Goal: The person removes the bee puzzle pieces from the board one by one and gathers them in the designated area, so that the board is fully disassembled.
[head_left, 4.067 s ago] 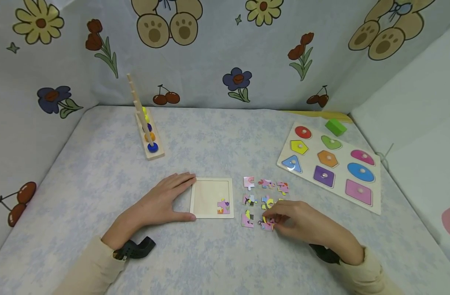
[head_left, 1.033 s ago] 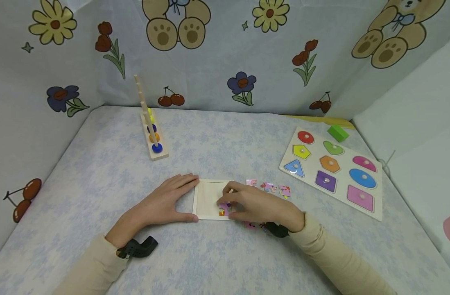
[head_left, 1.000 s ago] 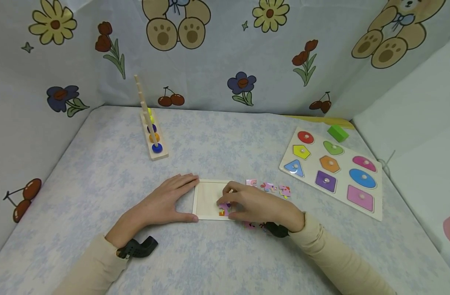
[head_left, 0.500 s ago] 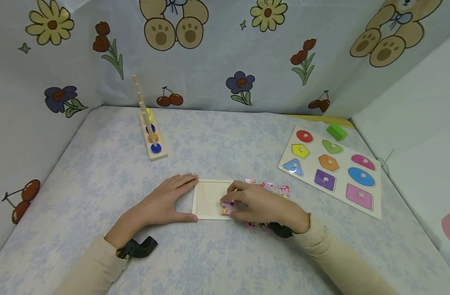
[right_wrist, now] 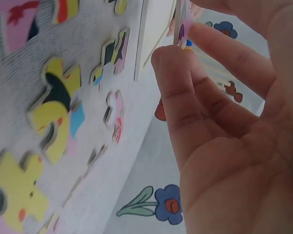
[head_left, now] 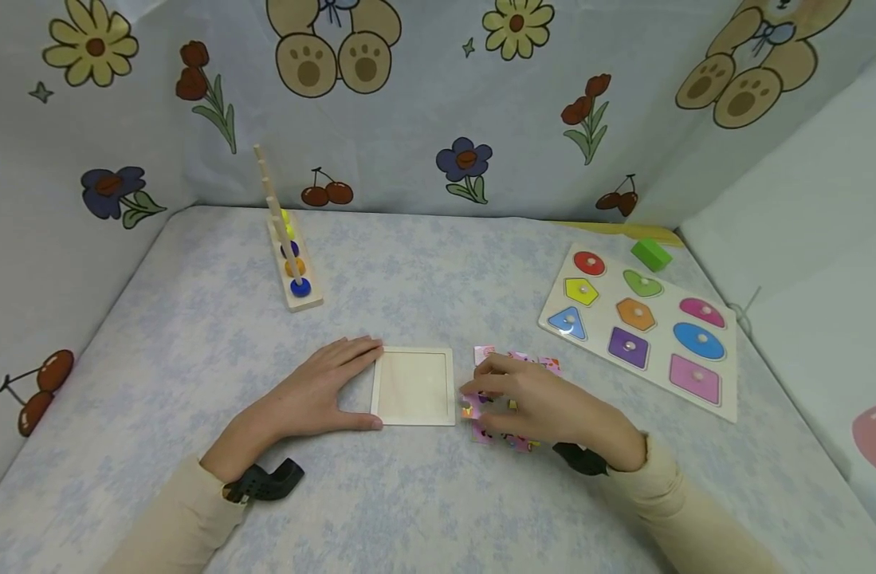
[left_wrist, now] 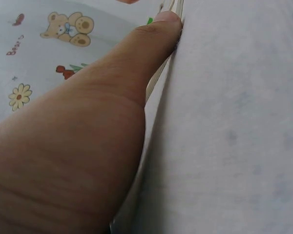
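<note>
My left hand (head_left: 304, 399) lies on the table, thumb and fingers straight and spread against the left side of a small square wooden puzzle tray (head_left: 412, 350). The tray's bare wooden bottom shows inside its frame. In the left wrist view the thumb (left_wrist: 158, 36) rests along the tray's edge. Just right of the tray, my right hand (head_left: 552, 406) pinches a pink jigsaw piece (head_left: 469, 410) between thumb and fingertips. That piece is seen edge-on in the right wrist view, raised off the table. Beneath the hand lie several loose jigsaw pieces (right_wrist: 58, 107), partly hidden by it.
A white peg puzzle board (head_left: 602, 344) with coloured shapes lies at the right, a green block (head_left: 651, 254) behind it. Back left stands a wooden peg stacker (head_left: 310, 300) with coloured beads. Patterned cloth (head_left: 394, 143) walls the table's far side.
Since a second ago, the right hand has lifted the pink piece out of the tray's lower right corner and moved it right, beyond the frame. The left hand stays at the tray.
</note>
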`<action>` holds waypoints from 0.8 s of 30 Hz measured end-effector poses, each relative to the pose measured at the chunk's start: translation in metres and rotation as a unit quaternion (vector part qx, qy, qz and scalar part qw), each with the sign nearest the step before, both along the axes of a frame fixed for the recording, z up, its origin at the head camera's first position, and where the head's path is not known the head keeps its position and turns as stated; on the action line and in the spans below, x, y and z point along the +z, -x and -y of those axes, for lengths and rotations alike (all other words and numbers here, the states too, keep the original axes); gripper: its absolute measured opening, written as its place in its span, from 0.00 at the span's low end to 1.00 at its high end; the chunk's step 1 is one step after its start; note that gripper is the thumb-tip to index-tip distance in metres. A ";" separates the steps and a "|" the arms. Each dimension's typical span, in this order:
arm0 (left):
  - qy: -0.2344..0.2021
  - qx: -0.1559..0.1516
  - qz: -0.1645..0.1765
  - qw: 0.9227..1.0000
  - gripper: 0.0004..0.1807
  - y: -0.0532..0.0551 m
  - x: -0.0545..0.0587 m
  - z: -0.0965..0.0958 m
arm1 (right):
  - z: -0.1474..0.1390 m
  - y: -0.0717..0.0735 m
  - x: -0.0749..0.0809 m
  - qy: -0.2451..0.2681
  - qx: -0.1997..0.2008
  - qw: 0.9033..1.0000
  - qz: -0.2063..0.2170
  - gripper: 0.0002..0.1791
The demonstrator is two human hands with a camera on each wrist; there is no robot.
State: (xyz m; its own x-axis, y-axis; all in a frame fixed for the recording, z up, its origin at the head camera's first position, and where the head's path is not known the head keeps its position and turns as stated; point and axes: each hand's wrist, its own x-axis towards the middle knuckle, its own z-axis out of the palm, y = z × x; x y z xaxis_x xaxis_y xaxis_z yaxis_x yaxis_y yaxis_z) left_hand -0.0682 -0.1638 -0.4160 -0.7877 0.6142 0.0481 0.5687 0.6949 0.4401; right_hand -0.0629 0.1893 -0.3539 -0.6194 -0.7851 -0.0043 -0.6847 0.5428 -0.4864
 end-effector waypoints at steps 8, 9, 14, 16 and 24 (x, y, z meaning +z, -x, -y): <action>-0.006 -0.003 -0.006 1.000 0.60 0.000 0.000 0.000 | -0.025 -0.013 0.001 -0.008 -0.055 0.998 0.018 0.19; -0.007 -0.003 -0.007 1.000 0.60 -0.001 0.001 0.000 | -0.028 -0.015 0.001 -0.009 -0.062 0.998 0.022 0.19; -0.004 0.001 -0.004 1.000 0.59 -0.001 0.002 0.001 | -0.043 -0.022 0.000 -0.016 -0.091 0.995 0.025 0.21; -0.003 0.001 -0.005 1.000 0.59 0.000 0.002 0.001 | -0.048 -0.024 0.000 -0.020 -0.101 0.994 0.024 0.22; -0.005 0.000 -0.014 1.000 0.59 0.001 0.003 0.002 | -0.071 -0.034 -0.003 -0.007 -0.120 0.993 0.020 0.23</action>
